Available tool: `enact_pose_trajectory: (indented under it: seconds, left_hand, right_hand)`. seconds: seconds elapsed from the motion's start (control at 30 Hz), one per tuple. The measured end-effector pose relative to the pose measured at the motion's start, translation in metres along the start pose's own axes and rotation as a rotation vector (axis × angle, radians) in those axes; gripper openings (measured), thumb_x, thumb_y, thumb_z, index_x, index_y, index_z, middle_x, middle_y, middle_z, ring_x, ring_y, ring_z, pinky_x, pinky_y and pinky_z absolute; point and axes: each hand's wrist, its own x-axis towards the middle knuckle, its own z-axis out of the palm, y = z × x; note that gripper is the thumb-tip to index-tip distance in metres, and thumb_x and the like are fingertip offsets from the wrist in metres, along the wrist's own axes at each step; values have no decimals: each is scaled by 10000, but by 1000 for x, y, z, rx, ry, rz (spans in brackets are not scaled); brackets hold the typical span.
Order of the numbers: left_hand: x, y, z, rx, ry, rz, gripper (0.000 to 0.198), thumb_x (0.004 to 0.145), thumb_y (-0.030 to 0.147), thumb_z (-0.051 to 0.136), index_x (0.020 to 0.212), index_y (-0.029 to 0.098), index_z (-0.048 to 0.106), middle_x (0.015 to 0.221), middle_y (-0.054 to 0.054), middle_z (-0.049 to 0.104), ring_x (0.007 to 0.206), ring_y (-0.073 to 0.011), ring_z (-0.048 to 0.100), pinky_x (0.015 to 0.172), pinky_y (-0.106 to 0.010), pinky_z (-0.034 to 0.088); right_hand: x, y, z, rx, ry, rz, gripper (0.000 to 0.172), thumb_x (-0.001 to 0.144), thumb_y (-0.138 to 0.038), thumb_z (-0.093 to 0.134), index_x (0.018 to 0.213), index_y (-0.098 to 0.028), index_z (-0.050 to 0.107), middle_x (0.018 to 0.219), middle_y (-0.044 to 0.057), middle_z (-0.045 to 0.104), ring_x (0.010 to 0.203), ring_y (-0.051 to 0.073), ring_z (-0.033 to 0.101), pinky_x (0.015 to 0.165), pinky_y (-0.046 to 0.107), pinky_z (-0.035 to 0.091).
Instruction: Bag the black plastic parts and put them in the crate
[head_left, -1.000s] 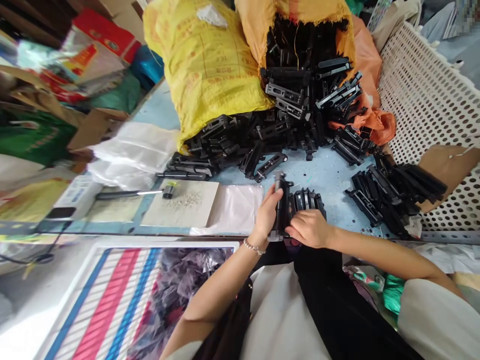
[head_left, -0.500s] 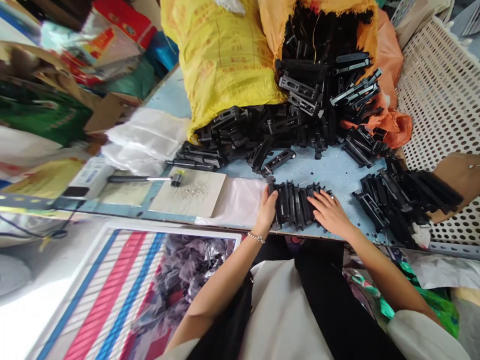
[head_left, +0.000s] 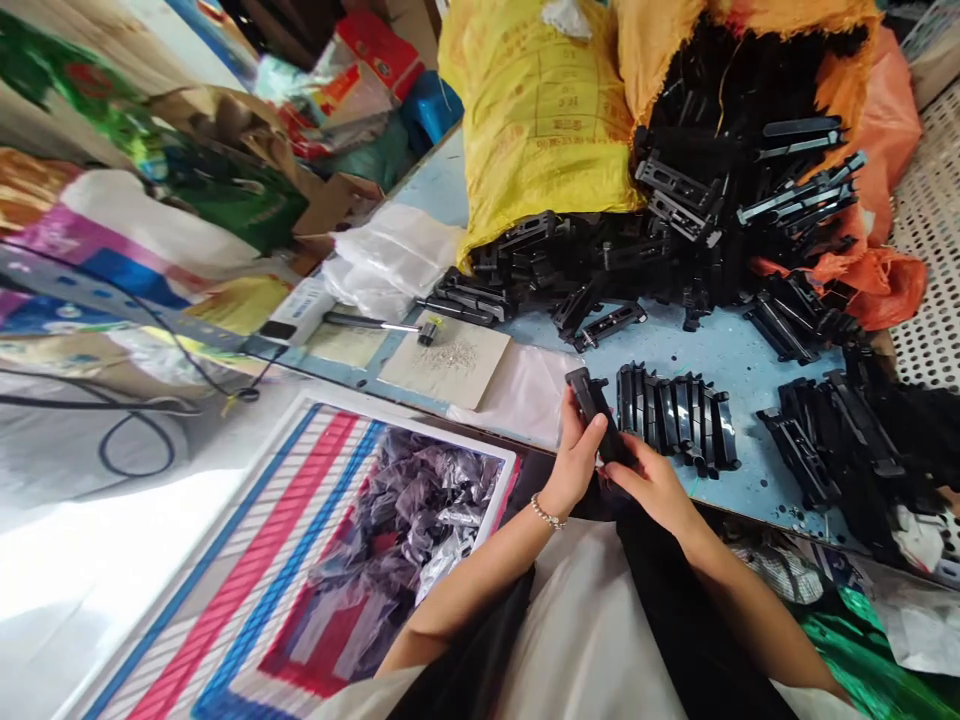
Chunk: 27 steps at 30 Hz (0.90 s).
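Observation:
My left hand [head_left: 574,460] is closed round a long black plastic part [head_left: 597,408], held tilted above the table's front edge. My right hand [head_left: 660,490] grips the lower end of the same piece. Whether one piece or two pressed together are held, I cannot tell. Just right of the hands a row of similar black parts [head_left: 675,415] stands side by side on the blue table [head_left: 679,345]. A clear plastic bag [head_left: 525,390] lies flat to the left of the hands.
A hammer [head_left: 375,322] rests across a beige board [head_left: 446,365]. Black parts spill from the yellow sack [head_left: 547,110] and orange sack [head_left: 870,110] at the back. Another black pile [head_left: 847,430] lies right. Below left, a striped bag [head_left: 315,500] holds dark plastic-wrapped items.
Both hands have left the ends of the row and now hold a black part to its left, nearer my body. The camera view has swung left.

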Motion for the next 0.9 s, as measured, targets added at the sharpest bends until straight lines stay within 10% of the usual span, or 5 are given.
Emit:
enact_pose_trajectory:
  seconds: [0.23, 0.5, 0.63, 0.9]
  left_hand:
    - [29, -28, -81, 707, 128, 98, 135, 892, 292, 608, 906, 160, 634, 1055, -157, 610, 1113, -320, 566, 1032, -512, 416]
    - [54, -37, -130, 161, 117, -214, 259, 743, 408, 727, 696, 179, 614, 590, 32, 512, 523, -111, 439, 539, -259, 329]
    - [54, -37, -136, 92, 56, -213, 313, 822, 469, 636, 753, 164, 656, 619, 26, 533, 552, -111, 472, 561, -249, 370]
    - [45, -41, -100, 904, 105, 80, 116, 889, 226, 606, 973, 187, 677, 1126, -103, 616, 1010, -227, 617, 894, -342, 480]
  right_hand:
    - [19, 4, -5, 343, 58, 90, 477, 730, -434, 832, 1134, -249, 658, 1078, 63, 766, 915, 244, 746, 848, 397, 573]
    - [47, -16, 24, 602, 4, 107, 379, 695, -460, 847, 944, -216, 697, 963, 55, 781, 847, 201, 734, 804, 343, 557]
    - [62, -18, 35, 663, -37, 131, 370, 684, -458, 852, 901, -207, 687, 953, 70, 784, 834, 194, 728, 750, 306, 546]
    - [59, -4, 43, 704, -58, 119, 306, 728, -427, 830, 888, -209, 687, 976, 65, 780, 852, 188, 724, 764, 297, 536]
